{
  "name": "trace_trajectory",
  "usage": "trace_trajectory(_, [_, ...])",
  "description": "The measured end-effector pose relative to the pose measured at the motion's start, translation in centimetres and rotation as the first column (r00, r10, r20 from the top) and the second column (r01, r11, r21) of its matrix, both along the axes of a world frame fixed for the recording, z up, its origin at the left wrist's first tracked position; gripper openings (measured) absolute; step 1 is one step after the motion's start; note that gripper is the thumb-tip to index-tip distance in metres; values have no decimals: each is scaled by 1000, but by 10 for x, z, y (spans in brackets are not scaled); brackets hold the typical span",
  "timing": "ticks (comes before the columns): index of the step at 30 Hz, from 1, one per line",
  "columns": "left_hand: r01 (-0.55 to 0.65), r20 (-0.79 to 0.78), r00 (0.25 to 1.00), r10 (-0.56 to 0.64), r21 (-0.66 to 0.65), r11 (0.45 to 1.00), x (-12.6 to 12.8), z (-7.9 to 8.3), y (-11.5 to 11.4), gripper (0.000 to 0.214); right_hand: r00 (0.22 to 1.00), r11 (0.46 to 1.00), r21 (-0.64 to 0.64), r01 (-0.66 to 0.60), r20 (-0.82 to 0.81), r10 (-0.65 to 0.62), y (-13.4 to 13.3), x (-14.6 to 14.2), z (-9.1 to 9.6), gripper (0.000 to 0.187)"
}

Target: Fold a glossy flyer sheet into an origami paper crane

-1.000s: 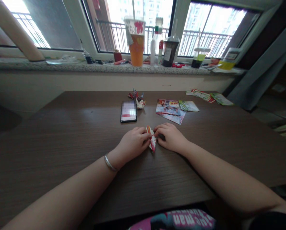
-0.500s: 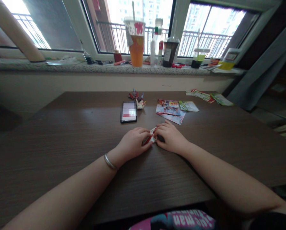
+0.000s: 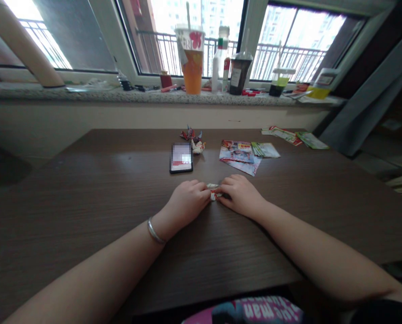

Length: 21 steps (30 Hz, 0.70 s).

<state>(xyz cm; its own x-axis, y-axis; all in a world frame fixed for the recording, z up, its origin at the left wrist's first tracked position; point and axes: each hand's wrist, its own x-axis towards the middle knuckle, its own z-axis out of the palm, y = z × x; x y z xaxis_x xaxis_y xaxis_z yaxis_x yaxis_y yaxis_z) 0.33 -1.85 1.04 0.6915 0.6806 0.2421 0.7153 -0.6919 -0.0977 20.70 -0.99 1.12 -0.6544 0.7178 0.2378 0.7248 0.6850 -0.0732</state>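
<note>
A small folded piece of printed paper (image 3: 215, 191), red and white, lies between my two hands on the dark wooden table (image 3: 86, 198). My left hand (image 3: 186, 204), with a silver bangle at its wrist, has its fingers curled and pinches the paper's left side. From the other side my right hand (image 3: 240, 193) pinches it with closed fingers. Most of the paper is hidden under the fingers.
A phone (image 3: 181, 158) lies face up beyond my hands. Folded paper figures (image 3: 193, 139) sit behind it, and printed leaflets (image 3: 241, 155) lie to the right, more (image 3: 293, 136) at the far right edge. Drink cups (image 3: 192, 58) and bottles line the window sill.
The folded paper stood upright between my fingers a second ago; it has been turned down and pressed flatter, and both hands have closed in over it.
</note>
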Motion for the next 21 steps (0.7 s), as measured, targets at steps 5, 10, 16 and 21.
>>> trace_trajectory(5, [29,67,997,-28,-7,1000,-1,-2,0,17,998,998,-12,-65,-5,64,0,1,-2,23])
trace_trajectory(10, [-10,177,984,19,-46,999,-4,-9,5,13,996,996,9,-87,-20,87,0,2,-3,24])
trace_trajectory(16, [-16,183,983,25,-53,998,-3,-10,5,14,997,997,27,-66,-32,67,0,0,-4,22])
trace_trajectory(21, [-13,163,986,21,-49,999,-1,-8,1,14,998,996,59,-62,20,61,-2,-3,-4,22])
